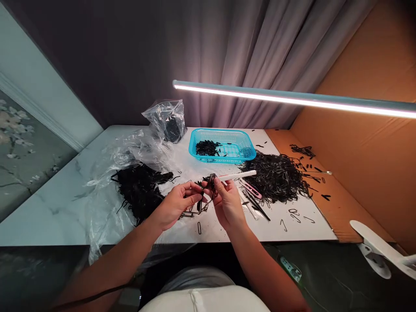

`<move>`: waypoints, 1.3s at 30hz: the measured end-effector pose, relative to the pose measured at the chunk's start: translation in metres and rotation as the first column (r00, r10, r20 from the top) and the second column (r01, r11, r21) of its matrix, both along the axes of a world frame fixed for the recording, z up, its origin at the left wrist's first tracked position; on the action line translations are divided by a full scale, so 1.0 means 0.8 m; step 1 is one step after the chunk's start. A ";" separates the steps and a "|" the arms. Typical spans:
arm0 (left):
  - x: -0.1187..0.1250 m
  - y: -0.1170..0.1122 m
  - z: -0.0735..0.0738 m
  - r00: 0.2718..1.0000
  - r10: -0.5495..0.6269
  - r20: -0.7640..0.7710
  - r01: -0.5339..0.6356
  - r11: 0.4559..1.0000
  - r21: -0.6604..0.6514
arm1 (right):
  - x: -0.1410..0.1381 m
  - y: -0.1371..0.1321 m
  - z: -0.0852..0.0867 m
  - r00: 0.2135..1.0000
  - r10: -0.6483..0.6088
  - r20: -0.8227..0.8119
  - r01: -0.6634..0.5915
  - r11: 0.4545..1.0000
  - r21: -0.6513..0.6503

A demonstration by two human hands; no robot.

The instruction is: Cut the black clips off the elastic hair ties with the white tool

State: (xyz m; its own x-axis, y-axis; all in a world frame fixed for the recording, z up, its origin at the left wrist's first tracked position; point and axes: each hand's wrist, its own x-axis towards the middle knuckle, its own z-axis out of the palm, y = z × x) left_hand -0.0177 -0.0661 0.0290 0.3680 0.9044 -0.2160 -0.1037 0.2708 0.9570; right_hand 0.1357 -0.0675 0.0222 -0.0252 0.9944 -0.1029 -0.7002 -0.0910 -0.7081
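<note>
My left hand (pixel 175 203) and my right hand (pixel 227 201) meet above the near middle of a white table (pixel 65 199). Both pinch a small bundle of thin black loops (pixel 208 184) between their fingertips. My right hand also grips a white stick-like tool (pixel 238 175) that points to the right. A few loose black loops (pixel 199 227) lie on the table just under my hands.
A big heap of black loops (pixel 276 175) lies right of my hands, another heap (pixel 139 186) on clear plastic to the left. A turquoise basket (pixel 242 149) with some black pieces stands behind. A plastic bag (pixel 167 119), cardboard wall (pixel 367 143), lamp bar (pixel 292 99) and pink tool (pixel 251 188) surround.
</note>
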 end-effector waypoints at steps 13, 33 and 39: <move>0.114 0.109 0.068 0.917 -0.212 -0.338 0.322 0.894 0.313 | 0.160 0.104 0.014 0.546 -0.609 0.575 0.493 0.789 0.368; 0.116 0.101 0.040 0.983 -0.150 -0.110 0.148 0.989 -0.028 | 0.302 0.076 -0.024 0.027 -0.550 0.835 0.262 0.810 0.525; 0.115 0.103 0.030 0.983 -0.106 -0.150 0.102 0.994 -0.034 | 0.284 0.053 0.000 -0.082 -0.627 0.774 0.179 0.755 0.631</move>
